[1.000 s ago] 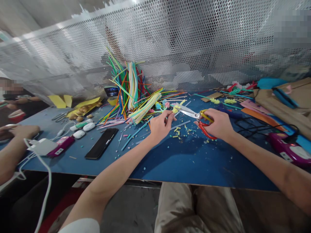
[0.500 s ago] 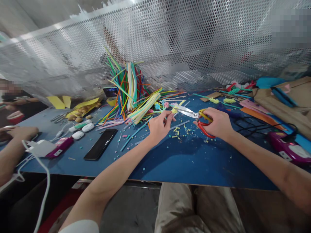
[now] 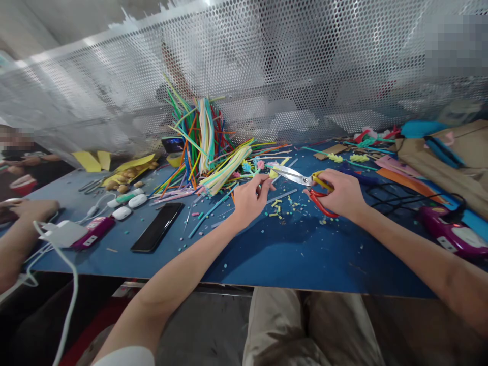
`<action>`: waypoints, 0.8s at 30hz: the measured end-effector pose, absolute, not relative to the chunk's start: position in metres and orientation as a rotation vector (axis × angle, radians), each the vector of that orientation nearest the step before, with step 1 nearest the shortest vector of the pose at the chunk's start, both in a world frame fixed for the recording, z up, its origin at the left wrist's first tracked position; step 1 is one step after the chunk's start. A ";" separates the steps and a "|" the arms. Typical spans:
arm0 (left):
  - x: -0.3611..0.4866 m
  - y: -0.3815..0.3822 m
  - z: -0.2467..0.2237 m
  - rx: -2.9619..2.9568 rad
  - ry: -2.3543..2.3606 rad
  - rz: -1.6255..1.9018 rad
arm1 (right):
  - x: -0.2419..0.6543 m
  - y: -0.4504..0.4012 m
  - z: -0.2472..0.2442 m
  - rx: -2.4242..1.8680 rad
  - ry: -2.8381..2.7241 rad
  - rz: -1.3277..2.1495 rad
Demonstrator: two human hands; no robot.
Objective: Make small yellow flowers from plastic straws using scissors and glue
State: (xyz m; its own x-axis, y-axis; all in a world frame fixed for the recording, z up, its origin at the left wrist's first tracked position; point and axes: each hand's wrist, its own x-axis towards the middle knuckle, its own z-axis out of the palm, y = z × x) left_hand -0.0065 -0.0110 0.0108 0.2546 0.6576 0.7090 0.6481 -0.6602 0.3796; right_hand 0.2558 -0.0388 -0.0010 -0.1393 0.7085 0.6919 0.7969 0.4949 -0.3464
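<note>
My right hand (image 3: 339,190) is wrapped round the handles of a pair of scissors (image 3: 292,174), one loop yellow and the other red. The silver blades point left, their tips by a fuzzy yellow pipe cleaner piece (image 3: 273,172). My left hand (image 3: 251,197) is closed in a pinch at that piece, just below the blade tips; its fingers partly hide what they grip. Small yellow and blue clippings (image 3: 278,208) lie on the table under both hands. Behind my left hand rests a bundle of pale yellow and white pipe cleaners (image 3: 226,170).
Many coloured pipe cleaners (image 3: 186,132) stand against the perforated metal screen (image 3: 290,66). A black phone (image 3: 157,227), white earbud cases (image 3: 137,201) and a purple power strip (image 3: 95,231) lie left. Another person's arm (image 3: 23,223) rests at far left. Another purple strip (image 3: 452,234) and brown paper (image 3: 430,162) are right.
Hardly anything differs. Both hands and the scissors keep the same place and pose, while the view shifts very slightly.
</note>
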 end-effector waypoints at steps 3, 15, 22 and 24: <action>-0.007 -0.011 0.011 2.479 1.298 1.406 | 0.257 -0.038 -0.002 -1.256 -1.880 -0.130; -0.006 -0.011 0.010 2.476 1.296 1.402 | 0.261 -0.037 0.000 -1.315 -1.920 -0.204; -0.006 -0.011 0.011 2.488 1.290 1.403 | 0.262 -0.038 0.001 -1.314 -1.947 -0.184; -0.006 -0.011 0.011 2.482 1.296 1.400 | 0.262 -0.038 0.001 -1.330 -1.953 -0.193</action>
State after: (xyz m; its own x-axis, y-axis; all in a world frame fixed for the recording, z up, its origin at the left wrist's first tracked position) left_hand -0.0060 -0.0109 0.0109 0.2575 0.6612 0.7046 0.6515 -0.6573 0.3788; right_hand 0.2620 -0.0377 0.0010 -0.1770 0.7373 0.6519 0.8504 0.4480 -0.2758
